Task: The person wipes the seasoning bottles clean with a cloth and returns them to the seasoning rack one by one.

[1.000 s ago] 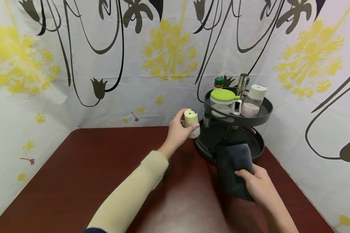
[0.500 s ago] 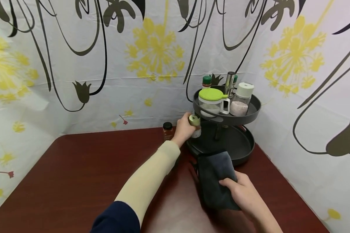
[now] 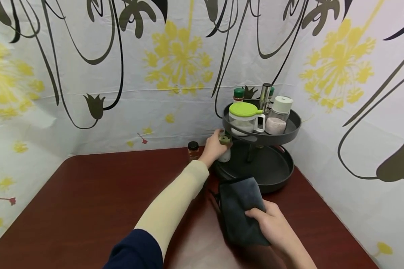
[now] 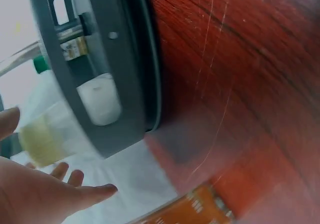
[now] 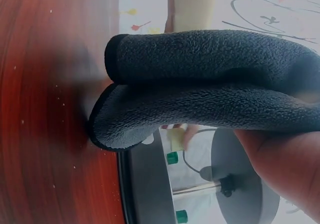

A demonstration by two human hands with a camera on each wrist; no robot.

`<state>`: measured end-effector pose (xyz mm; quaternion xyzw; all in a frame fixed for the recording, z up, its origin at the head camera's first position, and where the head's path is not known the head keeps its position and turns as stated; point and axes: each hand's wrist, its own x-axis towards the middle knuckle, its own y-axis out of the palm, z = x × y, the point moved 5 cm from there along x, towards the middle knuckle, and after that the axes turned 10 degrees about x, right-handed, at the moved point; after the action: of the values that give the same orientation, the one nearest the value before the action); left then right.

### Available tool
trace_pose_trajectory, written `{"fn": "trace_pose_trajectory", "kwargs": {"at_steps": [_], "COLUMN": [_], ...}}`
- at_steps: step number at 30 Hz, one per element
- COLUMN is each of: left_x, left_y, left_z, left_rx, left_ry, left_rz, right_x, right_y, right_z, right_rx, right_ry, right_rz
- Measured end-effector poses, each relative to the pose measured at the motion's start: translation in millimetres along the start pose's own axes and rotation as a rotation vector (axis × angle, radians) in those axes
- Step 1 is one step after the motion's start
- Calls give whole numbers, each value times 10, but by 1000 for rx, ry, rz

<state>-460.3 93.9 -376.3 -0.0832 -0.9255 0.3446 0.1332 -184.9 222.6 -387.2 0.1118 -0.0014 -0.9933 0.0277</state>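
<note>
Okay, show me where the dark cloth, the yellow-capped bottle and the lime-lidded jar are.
Dark cloth (image 3: pixel 235 210): head view, on the middle of its upper face.
Yellow-capped bottle (image 3: pixel 225 156): head view, on its pale body below the cap.
Lime-lidded jar (image 3: pixel 241 122): head view, on its side below the lid.

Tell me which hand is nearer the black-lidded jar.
Left. In the head view, the left hand is just right of the black-lidded jar; the right hand, holding the dark cloth, is farther right and nearer the camera.

A navy sleeve (image 3: pixel 136 249) meets a cream sleeve (image 3: pixel 172 203).
</note>
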Motion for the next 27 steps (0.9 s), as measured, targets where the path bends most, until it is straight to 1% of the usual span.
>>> {"fn": "trace_pose_trajectory", "kwargs": {"at_steps": [2, 4, 7, 9, 12, 15, 17, 20, 22, 24, 27], "left_x": [-57, -129, -272, -398, -642, -908, -1092, -1382, -1578, -1769, -2023], "left_y": [-102, -237, -488, -666, -941, -1194, -1365, -1595, -1716, -1803, -1869], "left_z": [-61, -135, -251, -306, -350, -365, -367, -359, -335, -285, -157], "left_rx": [-6, 0, 23, 25, 33, 35, 46, 64, 70, 85, 110], "left_ry": [27, 58, 94, 99, 102, 122, 143, 159, 158, 145, 111], "left_rz": [2, 5, 8, 13, 17, 7, -19, -72, -100, -105, -65], "right_x": [12, 32, 63, 77, 92, 110, 119, 133, 139, 152, 189], "right_y": [22, 39, 77, 106, 149, 160, 177, 219, 250, 270, 278], "right_z": [13, 37, 74, 102, 134, 153, 163, 165, 171, 187, 232], "right_rx": [0, -13, 3, 21, 48, 50, 51, 54, 55, 43, 0], "right_ry": [5, -8, -22, -30, -38, -52, -57, -54, -49, -55, -88], "right_rz": [-14, -34, -43, -39, -25, -36, -41, -27, -14, -18, -49]}}
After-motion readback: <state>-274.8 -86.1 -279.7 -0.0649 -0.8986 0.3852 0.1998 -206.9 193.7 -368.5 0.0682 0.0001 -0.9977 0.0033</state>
